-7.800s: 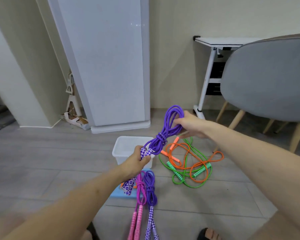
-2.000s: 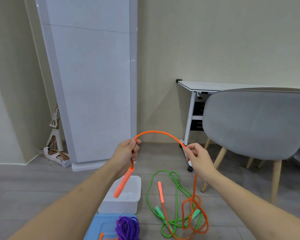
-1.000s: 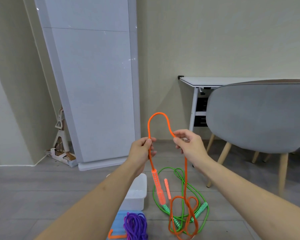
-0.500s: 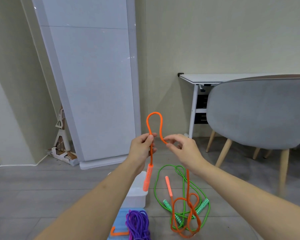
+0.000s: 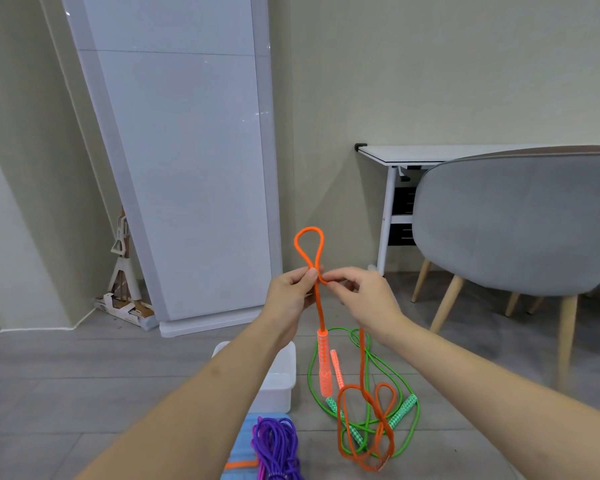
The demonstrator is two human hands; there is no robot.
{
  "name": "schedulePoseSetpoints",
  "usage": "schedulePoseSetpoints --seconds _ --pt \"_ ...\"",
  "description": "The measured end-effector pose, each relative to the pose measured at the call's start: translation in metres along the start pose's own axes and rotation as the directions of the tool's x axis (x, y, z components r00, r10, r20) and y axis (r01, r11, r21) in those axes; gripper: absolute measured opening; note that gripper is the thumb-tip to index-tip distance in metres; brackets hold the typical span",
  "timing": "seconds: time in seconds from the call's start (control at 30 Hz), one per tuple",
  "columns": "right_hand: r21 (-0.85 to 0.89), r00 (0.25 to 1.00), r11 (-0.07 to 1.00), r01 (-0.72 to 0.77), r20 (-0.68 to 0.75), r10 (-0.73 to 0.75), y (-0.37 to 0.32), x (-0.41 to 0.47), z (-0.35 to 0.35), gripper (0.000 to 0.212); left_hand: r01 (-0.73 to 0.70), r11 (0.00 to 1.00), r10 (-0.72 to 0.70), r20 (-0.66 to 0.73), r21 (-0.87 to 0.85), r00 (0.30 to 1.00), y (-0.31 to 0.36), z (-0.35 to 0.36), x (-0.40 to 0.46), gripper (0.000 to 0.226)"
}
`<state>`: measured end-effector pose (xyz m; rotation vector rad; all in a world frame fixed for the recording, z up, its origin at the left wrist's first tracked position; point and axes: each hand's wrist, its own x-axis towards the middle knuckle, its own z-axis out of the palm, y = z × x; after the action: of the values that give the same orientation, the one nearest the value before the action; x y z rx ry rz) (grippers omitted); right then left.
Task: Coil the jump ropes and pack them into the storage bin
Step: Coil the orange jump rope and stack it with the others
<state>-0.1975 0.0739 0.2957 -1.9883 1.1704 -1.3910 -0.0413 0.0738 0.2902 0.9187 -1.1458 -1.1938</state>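
A bright orange jump rope (image 5: 318, 306) stands in a narrow upright loop, pinched at its crossing by the left hand (image 5: 289, 295) and right hand (image 5: 362, 295); one patterned handle hangs straight down, the remaining cord trailing onto the floor (image 5: 84, 393) beside the white storage bin (image 5: 280, 382).

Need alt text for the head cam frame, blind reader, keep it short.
Two bare hands, left hand and right hand, pinch an orange jump rope into a small upright loop, its handle dangling. On the floor below lie a green jump rope, a white storage bin and a coiled purple jump rope.
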Motion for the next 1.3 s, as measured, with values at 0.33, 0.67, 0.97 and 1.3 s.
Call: schedulePoseSetpoints --seconds 0.33,0.67,0.97,1.3 --pt "0.049 0.96 0.991 -0.128 0.255 0.112 0.019 -0.004 -0.024 0.006 -0.041 0.943 -0.003 -0.132 -0.332 0.991 0.021 0.005 0.011 0.027" --pt "-0.19 0.925 0.977 -0.098 0.346 0.16 0.07 -0.011 -0.076 0.013 -0.02 0.999 0.028 -0.194 0.044 0.981 0.028 -0.021 0.014 0.025" --pt "-0.19 0.953 0.978 0.085 0.302 -0.024 0.038 0.001 -0.064 0.01 -0.004 0.999 0.0 0.072 0.054 0.997 0.014 -0.008 -0.001 0.02" --pt "-0.344 0.94 0.907 0.243 0.315 -0.133 0.018 0.009 -0.047 0.016 0.064 0.986 -0.095 0.204 0.152 0.974 0.002 -0.002 -0.004 0.018"
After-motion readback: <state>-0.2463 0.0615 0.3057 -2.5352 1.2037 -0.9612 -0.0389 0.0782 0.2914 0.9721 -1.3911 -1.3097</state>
